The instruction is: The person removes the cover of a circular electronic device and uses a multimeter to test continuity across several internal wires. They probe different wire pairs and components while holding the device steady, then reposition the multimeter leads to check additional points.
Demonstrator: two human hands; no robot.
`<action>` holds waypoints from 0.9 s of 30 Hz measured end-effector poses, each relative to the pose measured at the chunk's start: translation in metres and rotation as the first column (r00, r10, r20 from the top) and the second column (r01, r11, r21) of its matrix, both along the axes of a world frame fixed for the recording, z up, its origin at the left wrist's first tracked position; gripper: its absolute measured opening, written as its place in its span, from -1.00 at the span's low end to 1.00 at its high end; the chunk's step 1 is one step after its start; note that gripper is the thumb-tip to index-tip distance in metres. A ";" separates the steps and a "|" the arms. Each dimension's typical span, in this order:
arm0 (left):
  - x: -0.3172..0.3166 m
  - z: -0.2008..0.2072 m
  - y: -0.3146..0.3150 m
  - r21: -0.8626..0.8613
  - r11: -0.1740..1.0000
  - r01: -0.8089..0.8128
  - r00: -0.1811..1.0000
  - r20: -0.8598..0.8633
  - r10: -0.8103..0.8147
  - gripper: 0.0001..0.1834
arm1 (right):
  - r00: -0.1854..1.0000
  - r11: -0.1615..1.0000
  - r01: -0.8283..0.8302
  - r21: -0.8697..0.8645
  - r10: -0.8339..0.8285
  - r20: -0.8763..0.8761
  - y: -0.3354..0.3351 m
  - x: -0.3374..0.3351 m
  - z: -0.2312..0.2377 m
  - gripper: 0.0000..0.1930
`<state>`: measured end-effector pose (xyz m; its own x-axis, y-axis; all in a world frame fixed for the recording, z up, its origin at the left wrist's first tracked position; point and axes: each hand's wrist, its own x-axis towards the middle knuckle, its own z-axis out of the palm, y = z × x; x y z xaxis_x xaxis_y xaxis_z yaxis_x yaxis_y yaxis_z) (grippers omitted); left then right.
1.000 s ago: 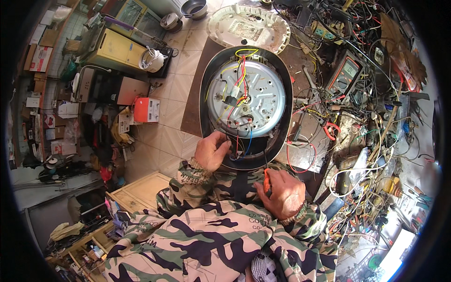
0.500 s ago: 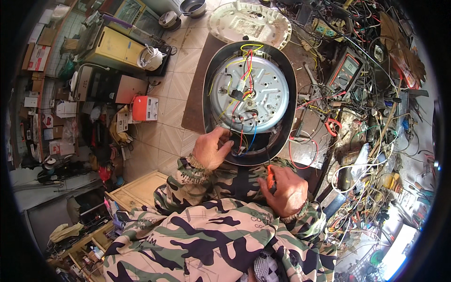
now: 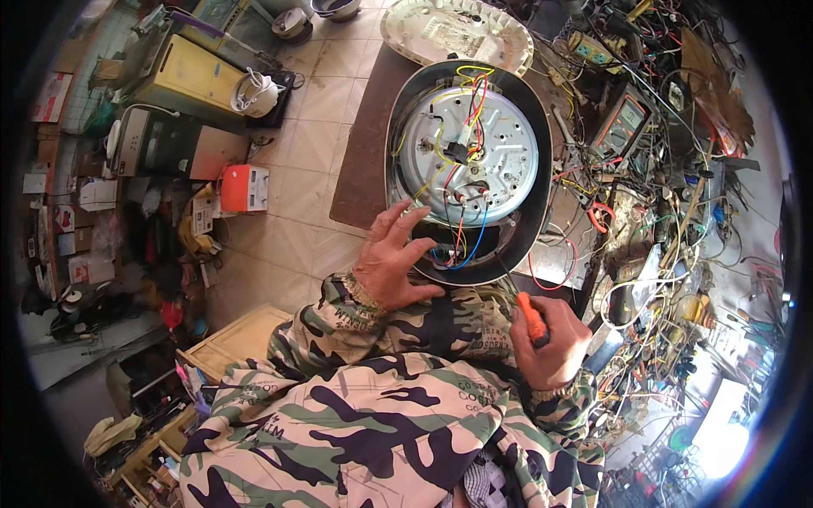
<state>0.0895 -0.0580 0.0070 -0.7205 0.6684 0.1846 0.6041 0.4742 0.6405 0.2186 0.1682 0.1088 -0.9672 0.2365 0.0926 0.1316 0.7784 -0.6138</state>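
Observation:
An upturned appliance body [image 3: 542,161], likely a rice cooker, stands on the brown board with its underside facing up. Inside its dark shell is a round silver metal plate [image 3: 508,182], crossed by red, yellow and blue wires [image 3: 474,222]. My left hand [image 3: 394,258] is at the near-left rim, fingers spread, and seems to hold nothing. My right hand [image 3: 555,339] grips a screwdriver [image 3: 532,317] by its orange and black handle, just off the near-right side of the shell; its thin shaft points toward the rim.
A cream plastic base cover [image 3: 457,35] lies beyond the appliance. On the right are a multimeter [image 3: 623,120], orange-handled pliers [image 3: 601,217] and heaps of tangled cables. A brown board [image 3: 360,173] lies under the appliance. To the left, a red and white box [image 3: 246,188] stands past the tiled floor.
My left hand has opened, its fingers spreading away from the wires at the rim. My right hand has moved right with the screwdriver. The appliance appears slightly turned and farther right in view.

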 end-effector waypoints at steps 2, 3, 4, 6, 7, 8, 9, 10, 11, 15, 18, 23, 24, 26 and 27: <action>-0.001 -0.010 -0.006 -0.023 0.998 0.062 0.998 -0.003 -0.062 -0.38 | 0.999 1.000 0.022 -0.001 -0.022 -0.043 -0.007 0.005 0.014 -0.76; -0.004 -0.016 -0.007 -0.015 0.996 0.085 0.996 -0.013 -0.085 -0.38 | 0.996 0.999 0.049 -0.013 -0.050 -0.072 -0.013 0.009 0.021 -0.77; -0.007 -0.022 -0.009 -0.008 0.994 0.106 0.994 -0.024 -0.106 -0.38 | 0.992 0.997 0.074 -0.026 -0.077 -0.101 -0.019 0.013 0.027 -0.78; -0.008 -0.028 -0.009 0.015 0.994 0.108 0.994 -0.031 -0.107 -0.49 | 0.981 0.998 0.049 -0.049 -0.057 -0.185 -0.028 0.017 0.038 -0.80; -0.009 -0.030 -0.010 0.008 0.993 0.115 0.993 -0.027 -0.115 -0.52 | 0.974 0.996 0.043 -0.078 -0.059 -0.217 -0.033 0.019 0.039 -0.80; -0.009 -0.031 -0.011 0.001 0.993 0.121 0.992 -0.022 -0.121 -0.55 | 0.967 0.994 0.035 -0.107 -0.061 -0.248 -0.038 0.020 0.037 -0.79; -0.010 -0.033 -0.010 0.035 0.992 0.120 0.992 -0.032 -0.119 -0.58 | 0.958 0.991 0.006 -0.133 -0.044 -0.284 -0.044 0.017 0.031 -0.77; -0.010 -0.034 -0.009 0.032 0.992 0.123 0.992 -0.041 -0.122 -0.59 | 0.946 0.998 0.013 -0.068 -0.034 -0.321 -0.051 0.017 0.023 -0.76; -0.010 -0.033 -0.009 0.028 0.992 0.124 0.991 -0.049 -0.123 -0.59 | 0.963 0.997 0.011 -0.072 -0.030 -0.268 -0.056 0.017 0.019 -0.77; -0.012 -0.033 -0.012 0.063 0.989 0.135 0.990 -0.040 -0.132 -0.59 | 0.987 1.000 0.010 -0.026 -0.014 -0.160 -0.070 0.017 0.002 -0.77; -0.013 -0.031 -0.012 0.078 0.988 0.136 0.990 -0.038 -0.133 -0.60 | 0.989 1.000 0.029 0.004 -0.028 -0.148 -0.079 0.015 -0.006 -0.75; -0.012 -0.033 -0.012 0.071 0.989 0.129 0.991 -0.053 -0.125 -0.59 | 0.987 0.998 0.059 0.013 -0.057 -0.149 -0.083 0.011 -0.014 -0.73; -0.012 -0.034 -0.012 0.070 0.989 0.130 0.990 -0.056 -0.126 -0.59 | 0.988 0.998 0.068 0.011 -0.066 -0.138 -0.083 0.011 -0.015 -0.73; -0.012 -0.035 -0.012 0.063 0.990 0.129 0.991 -0.044 -0.127 -0.59 | 0.990 0.998 0.066 0.001 -0.065 -0.124 -0.081 0.006 -0.014 -0.75; -0.011 -0.035 -0.013 0.059 0.990 0.125 0.992 -0.036 -0.123 -0.59 | 0.991 0.998 0.065 -0.007 -0.066 -0.118 -0.080 0.004 -0.013 -0.76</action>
